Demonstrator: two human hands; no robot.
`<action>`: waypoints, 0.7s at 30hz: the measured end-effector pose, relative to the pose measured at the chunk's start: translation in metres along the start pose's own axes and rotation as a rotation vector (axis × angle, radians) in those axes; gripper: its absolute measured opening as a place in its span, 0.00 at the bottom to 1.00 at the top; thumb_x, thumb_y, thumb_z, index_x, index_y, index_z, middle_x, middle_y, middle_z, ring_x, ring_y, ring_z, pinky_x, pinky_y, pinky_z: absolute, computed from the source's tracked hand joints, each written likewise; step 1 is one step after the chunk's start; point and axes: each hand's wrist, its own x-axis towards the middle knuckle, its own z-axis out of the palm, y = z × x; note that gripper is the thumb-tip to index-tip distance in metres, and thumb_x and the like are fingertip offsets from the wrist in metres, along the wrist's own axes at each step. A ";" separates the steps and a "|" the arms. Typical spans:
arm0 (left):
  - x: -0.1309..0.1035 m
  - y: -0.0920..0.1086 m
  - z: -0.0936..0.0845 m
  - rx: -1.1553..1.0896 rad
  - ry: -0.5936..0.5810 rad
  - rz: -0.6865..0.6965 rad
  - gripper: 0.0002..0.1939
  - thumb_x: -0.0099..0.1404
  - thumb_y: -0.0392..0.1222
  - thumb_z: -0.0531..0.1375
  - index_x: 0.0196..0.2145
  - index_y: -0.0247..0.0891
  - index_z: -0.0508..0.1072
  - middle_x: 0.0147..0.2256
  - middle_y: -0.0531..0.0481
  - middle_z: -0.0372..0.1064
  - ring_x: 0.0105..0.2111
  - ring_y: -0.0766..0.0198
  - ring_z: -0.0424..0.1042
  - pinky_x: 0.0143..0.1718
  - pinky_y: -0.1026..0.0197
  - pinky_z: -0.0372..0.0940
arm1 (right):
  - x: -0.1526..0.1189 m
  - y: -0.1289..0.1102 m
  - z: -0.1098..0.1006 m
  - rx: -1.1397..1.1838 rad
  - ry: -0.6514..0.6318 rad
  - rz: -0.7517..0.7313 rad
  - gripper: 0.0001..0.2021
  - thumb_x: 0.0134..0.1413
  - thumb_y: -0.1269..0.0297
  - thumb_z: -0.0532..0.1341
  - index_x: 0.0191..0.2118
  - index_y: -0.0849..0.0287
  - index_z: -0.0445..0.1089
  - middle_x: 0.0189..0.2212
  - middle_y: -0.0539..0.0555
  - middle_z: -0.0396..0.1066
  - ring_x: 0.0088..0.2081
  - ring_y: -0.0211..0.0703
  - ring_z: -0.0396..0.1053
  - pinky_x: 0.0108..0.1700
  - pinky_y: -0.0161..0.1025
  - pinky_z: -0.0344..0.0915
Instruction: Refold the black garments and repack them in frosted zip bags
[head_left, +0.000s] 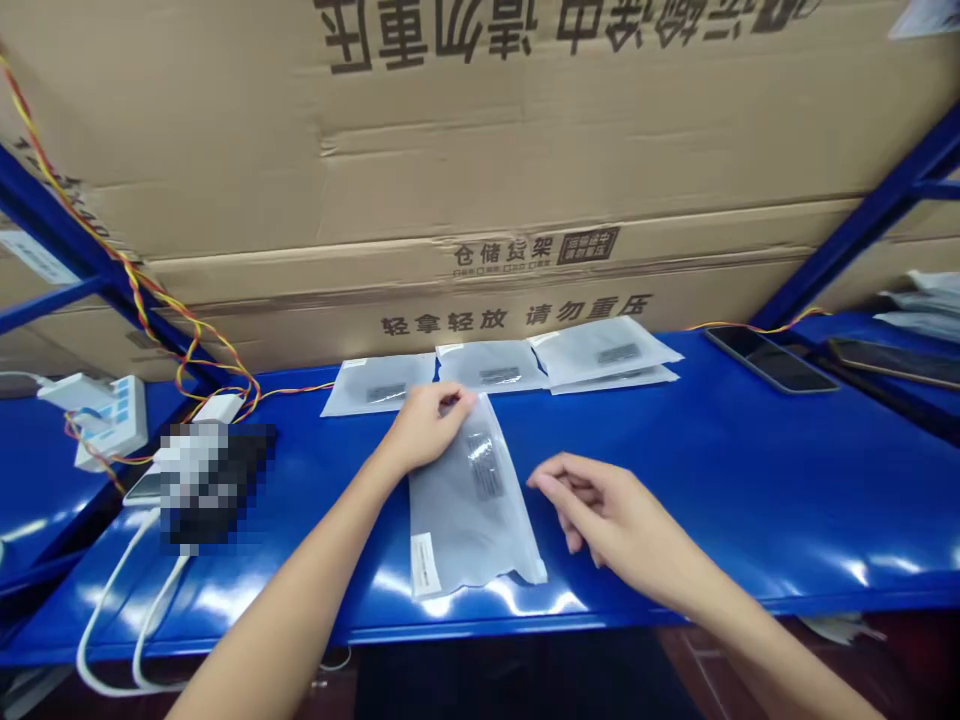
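Working from afar, I see the left hand [431,425] nearly closed at the far end of a frosted plastic bag [461,530], thumb and index finger meeting along its edge. The bag lies flat, lengthwise to the viewer, near the front of a blue metal shelf [675,440]. The right hand [604,510] is half open just beside the bag's right edge — fingers loosely curled, thumb close to the index finger, nothing that I can see in its grasp; whether it touches the shelf I cannot tell.

Labels: the bag bears a black printed block [486,465], partly under glare, and a white sticker [425,565] at its near left corner; both are too small for me to read. Similar blocks mark the bags behind: a left bag [379,385], a middle bag [487,362] and an overlapping right pair [600,345].

On the cardboard carton [525,160] at the rear I read 仓储货架 and, below it, 轻拿轻放 请勿重压; large inverted characters above give 运输途中 请勿重压. A smartphone [772,358] rests right of the bags — a power strip [124,425] lies at far left.
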 end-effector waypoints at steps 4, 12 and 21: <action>-0.002 0.007 0.003 0.034 0.010 0.045 0.17 0.72 0.49 0.56 0.26 0.40 0.70 0.26 0.53 0.68 0.29 0.61 0.65 0.36 0.59 0.61 | 0.019 -0.009 0.007 0.061 -0.057 0.010 0.19 0.60 0.44 0.62 0.41 0.57 0.74 0.27 0.50 0.71 0.20 0.39 0.69 0.13 0.31 0.58; -0.006 0.013 0.008 0.054 0.095 0.142 0.14 0.73 0.44 0.56 0.30 0.40 0.72 0.39 0.45 0.77 0.41 0.55 0.74 0.47 0.54 0.67 | 0.040 -0.012 0.013 0.151 -0.033 0.078 0.25 0.49 0.43 0.72 0.44 0.57 0.72 0.27 0.48 0.73 0.16 0.36 0.66 0.13 0.34 0.61; -0.014 0.030 0.009 0.101 0.082 0.236 0.12 0.75 0.43 0.55 0.34 0.40 0.73 0.43 0.44 0.76 0.46 0.54 0.74 0.52 0.52 0.67 | 0.053 -0.014 0.033 0.005 0.141 -0.229 0.14 0.48 0.54 0.72 0.34 0.57 0.73 0.34 0.53 0.76 0.37 0.48 0.71 0.38 0.41 0.68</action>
